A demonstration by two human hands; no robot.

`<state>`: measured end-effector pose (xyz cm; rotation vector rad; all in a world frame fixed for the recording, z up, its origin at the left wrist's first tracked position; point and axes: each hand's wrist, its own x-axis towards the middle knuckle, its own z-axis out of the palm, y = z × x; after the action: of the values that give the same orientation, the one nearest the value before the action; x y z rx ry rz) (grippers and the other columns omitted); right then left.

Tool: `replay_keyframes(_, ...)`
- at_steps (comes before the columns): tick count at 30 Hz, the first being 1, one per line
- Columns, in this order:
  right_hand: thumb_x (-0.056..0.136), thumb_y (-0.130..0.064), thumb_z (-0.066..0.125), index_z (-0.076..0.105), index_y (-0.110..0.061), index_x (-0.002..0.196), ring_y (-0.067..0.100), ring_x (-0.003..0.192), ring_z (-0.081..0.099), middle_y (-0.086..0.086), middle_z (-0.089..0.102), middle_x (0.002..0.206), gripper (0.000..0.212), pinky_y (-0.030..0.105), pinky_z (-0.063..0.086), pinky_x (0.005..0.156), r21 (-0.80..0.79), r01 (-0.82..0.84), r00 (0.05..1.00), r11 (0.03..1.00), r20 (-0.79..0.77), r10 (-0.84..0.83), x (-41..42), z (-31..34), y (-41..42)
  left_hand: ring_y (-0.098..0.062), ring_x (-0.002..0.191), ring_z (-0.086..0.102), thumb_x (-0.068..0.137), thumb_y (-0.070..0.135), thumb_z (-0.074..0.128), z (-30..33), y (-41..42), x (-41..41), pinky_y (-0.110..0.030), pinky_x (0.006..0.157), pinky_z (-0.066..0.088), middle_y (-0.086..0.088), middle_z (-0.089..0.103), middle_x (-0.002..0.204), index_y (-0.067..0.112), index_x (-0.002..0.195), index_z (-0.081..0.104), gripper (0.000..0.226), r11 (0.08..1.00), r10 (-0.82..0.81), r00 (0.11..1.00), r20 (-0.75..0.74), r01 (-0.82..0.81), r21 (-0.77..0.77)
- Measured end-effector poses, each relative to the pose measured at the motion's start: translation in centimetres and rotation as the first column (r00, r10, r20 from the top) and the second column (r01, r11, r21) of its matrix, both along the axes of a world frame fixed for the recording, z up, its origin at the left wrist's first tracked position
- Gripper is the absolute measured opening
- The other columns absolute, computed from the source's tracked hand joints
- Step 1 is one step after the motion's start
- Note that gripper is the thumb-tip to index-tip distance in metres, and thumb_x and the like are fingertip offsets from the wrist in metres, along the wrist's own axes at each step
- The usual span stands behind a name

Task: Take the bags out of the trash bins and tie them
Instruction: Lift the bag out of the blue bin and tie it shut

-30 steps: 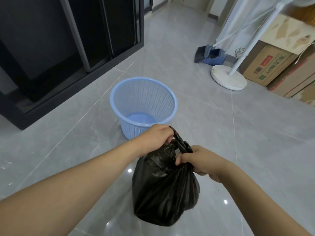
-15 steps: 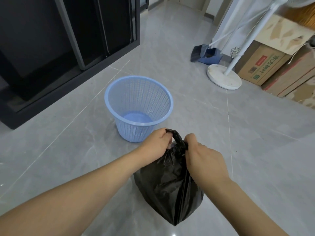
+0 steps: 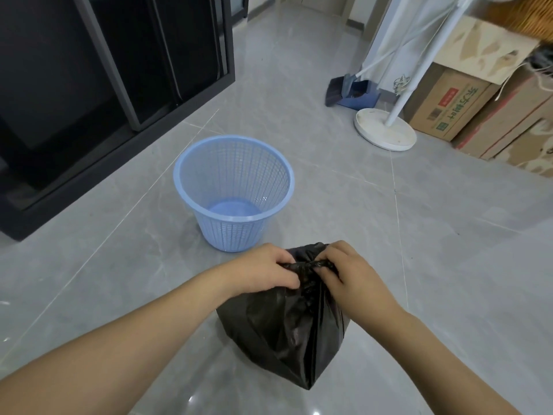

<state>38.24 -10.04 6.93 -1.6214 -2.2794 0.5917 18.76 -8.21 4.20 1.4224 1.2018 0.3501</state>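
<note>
Two hands at work on the gathered neck of a black bag [image 3: 287, 327] on the grey floor [image 3: 449, 265], just near of a blue bin [image 3: 233, 193]: left hand [image 3: 264, 272] and right hand [image 3: 348, 272] pinching twisted plastic on either side. Likely to slip loose or tear if pulled unevenly, spilling unseen contents. Nothing inside the mesh bin, liner already out.

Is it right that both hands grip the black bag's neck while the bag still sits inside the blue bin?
Not quite. The head view shows the black bag already out of the blue bin, which has no bag in it, and nearer the camera than the bin. The rest holds: the left hand and right hand both grip its neck.
</note>
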Motion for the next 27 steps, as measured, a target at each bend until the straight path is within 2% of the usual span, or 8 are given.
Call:
replay_keyframes(4,0.093,-0.02,0.059,0.06,-0.025,0.084,-0.002,0.083,0.053,-0.01,0.047,0.101,0.011,0.004,0.037,0.073,-0.253,-0.025,0.992,0.967,-0.129,-0.008,0.1,0.2,0.2,-0.013,0.087,0.051,0.08,0.041,0.057,-1.0,-0.6,0.2,-0.032,0.084,0.027,0.013,0.06,0.073,0.033,0.073,0.06,0.011,0.879,0.174,0.897,-0.407,0.045,0.475)
replay_keyframes(8,0.089,-0.023,0.059,0.063,-0.006,0.082,0.01,0.055,0.046,0.003,0.053,0.07,0.018,0.017,0.036,0.054,-0.674,-0.023,0.923,0.738,-0.298,-0.243,0.5,1.4,0.6,-0.013,0.078,0.039,0.08,0.036,0.053,-1.4,-1.4,0.6,-0.032,0.075,0.026,0.015,0.044,0.073,0.03,0.074,0.044,0.012,0.688,0.341,0.815,-0.469,0.123,0.715)
replay_keyframes(11,0.076,-0.029,0.054,0.065,-0.01,0.08,0.018,0.068,0.057,0.009,0.062,0.075,0.023,0.026,0.044,0.061,-0.809,-0.123,0.831,0.575,-0.401,-0.386,0.6,1.7,0.6,-0.013,0.077,0.036,0.079,0.033,0.057,-1.6,-1.7,1.1,-0.032,0.074,0.03,0.013,0.041,0.075,0.029,0.074,0.042,0.016,0.619,0.393,0.793,-0.465,0.145,0.772)
replay_keyframes(14,0.077,-0.026,0.054,0.072,-0.011,0.083,0.019,0.08,0.065,0.009,0.07,0.088,0.024,0.025,0.051,0.066,-0.86,-0.198,0.789,0.47,-0.424,-0.445,1.1,1.2,0.3,-0.013,0.078,0.036,0.077,0.03,0.058,-1.9,-1.6,1.7,-0.032,0.074,0.03,0.012,0.04,0.078,0.029,0.076,0.04,0.018,0.626,0.371,0.805,-0.464,0.152,0.765)
replay_keyframes(21,0.088,-0.008,0.041,0.056,-0.003,0.081,0.017,0.055,0.044,0.008,0.051,0.064,0.017,0.028,0.029,0.05,-0.84,-0.151,0.679,0.52,-0.471,-0.563,3.5,-0.4,0.8,-0.007,0.1,0.037,0.071,0.033,0.048,-2.1,-2.2,0.7,-0.031,0.091,0.03,0.014,0.043,0.102,0.035,0.1,0.044,0.029,0.862,0.136,0.961,-0.242,0.006,0.507)
replay_keyframes(23,0.087,-0.003,0.036,0.055,-0.002,0.082,0.015,0.053,0.044,0.007,0.05,0.061,0.02,0.026,0.03,0.049,-0.826,-0.157,0.679,0.541,-0.488,-0.549,3.8,-0.6,1.0,-0.004,0.092,0.044,0.073,0.042,0.046,-1.6,-2.5,0.3,-0.037,0.087,0.039,0.015,0.05,0.091,0.035,0.09,0.049,0.019,0.918,0.115,0.987,-0.114,-0.062,0.392)
replay_keyframes(25,0.086,-0.001,0.035,0.057,0.0,0.083,0.015,0.053,0.042,0.009,0.049,0.061,0.023,0.026,0.03,0.049,-0.815,-0.151,0.713,0.559,-0.481,-0.51,3.9,-0.7,1.2,-0.007,0.081,0.053,0.076,0.061,0.05,-1.0,-2.8,0.6,-0.042,0.081,0.046,0.014,0.057,0.081,0.031,0.082,0.055,0.031,0.976,0.088,0.996,0.008,-0.088,0.2)
replay_keyframes(27,0.086,0.001,0.036,0.06,0.001,0.09,0.016,0.056,0.039,0.012,0.047,0.066,0.025,0.027,0.027,0.052,-0.808,-0.16,0.765,0.568,-0.465,-0.446,3.7,-0.8,1.5,-0.008,0.077,0.058,0.07,0.078,0.053,-0.6,-3.1,1.4,-0.036,0.076,0.049,0.011,0.061,0.08,0.028,0.081,0.059,0.051,0.983,0.04,0.996,-0.077,-0.025,0.183)
